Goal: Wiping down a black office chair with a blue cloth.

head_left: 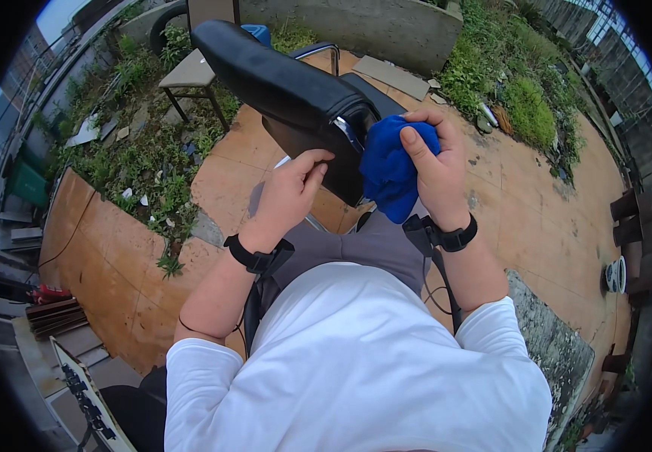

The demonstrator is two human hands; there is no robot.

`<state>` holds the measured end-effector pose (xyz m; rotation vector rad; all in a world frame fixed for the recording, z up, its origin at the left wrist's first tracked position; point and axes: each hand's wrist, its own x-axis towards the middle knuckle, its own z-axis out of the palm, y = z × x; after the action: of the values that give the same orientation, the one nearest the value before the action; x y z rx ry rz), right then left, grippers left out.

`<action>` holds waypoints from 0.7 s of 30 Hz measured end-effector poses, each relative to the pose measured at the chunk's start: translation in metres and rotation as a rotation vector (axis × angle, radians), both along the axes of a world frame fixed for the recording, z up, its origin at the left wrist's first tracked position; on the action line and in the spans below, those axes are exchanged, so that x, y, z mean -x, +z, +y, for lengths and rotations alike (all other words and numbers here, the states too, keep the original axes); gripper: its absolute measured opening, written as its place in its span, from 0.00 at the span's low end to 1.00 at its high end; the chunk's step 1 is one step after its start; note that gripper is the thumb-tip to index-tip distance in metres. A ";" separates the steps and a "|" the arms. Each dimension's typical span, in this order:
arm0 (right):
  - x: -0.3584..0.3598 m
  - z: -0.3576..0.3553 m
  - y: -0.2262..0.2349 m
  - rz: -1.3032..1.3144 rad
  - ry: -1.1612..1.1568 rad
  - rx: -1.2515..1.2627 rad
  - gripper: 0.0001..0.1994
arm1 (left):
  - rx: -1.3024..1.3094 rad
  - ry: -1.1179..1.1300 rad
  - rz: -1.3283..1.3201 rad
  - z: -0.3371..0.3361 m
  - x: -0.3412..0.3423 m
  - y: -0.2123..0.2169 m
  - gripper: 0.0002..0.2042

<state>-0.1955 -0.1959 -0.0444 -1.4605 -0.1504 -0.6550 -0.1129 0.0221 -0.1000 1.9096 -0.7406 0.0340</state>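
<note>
A blue cloth (390, 169) is bunched up in my right hand (442, 169), with the thumb laid over it and the fingers around its far side. The cloth rests against the near end of a black leather chair part (280, 75), a long padded piece with a shiny metal strip (348, 132) near that end. My left hand (287, 192) is in front of the chair's dark side panel (341, 177), its fingers loosely bent and the thumb apart from the index finger. No object shows in it; whether its fingertips touch the panel is unclear.
A chair with a beige seat (189, 69) stands at the far left beside weeds (145, 181). A low concrete wall (386, 34) runs behind. Flat boards (392, 77) lie on the orange tiled floor (522, 218). A white bucket (615, 276) stands at the right.
</note>
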 end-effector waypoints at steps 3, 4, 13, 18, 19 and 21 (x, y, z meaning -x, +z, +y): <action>0.005 -0.001 -0.004 0.004 0.008 0.029 0.14 | -0.042 -0.055 -0.102 -0.001 -0.008 -0.017 0.11; 0.006 -0.002 -0.005 0.004 0.007 0.032 0.14 | -0.058 -0.053 -0.244 0.000 -0.010 -0.020 0.12; 0.008 -0.004 -0.019 0.105 0.051 0.080 0.14 | -0.043 -0.103 0.003 -0.009 -0.001 -0.003 0.13; 0.009 0.001 -0.018 0.105 0.061 0.114 0.14 | -0.097 -0.066 0.069 -0.014 0.003 0.004 0.13; 0.008 0.000 -0.019 0.103 0.060 0.115 0.14 | -0.077 -0.092 0.011 -0.014 0.004 0.005 0.15; 0.007 -0.001 -0.021 0.110 0.158 0.032 0.13 | -0.057 -0.117 -0.046 -0.014 0.007 0.006 0.18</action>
<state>-0.2022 -0.1965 -0.0656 -1.4944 -0.1896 -0.4446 -0.1197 0.0079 -0.0941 1.9218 -0.8918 -0.0159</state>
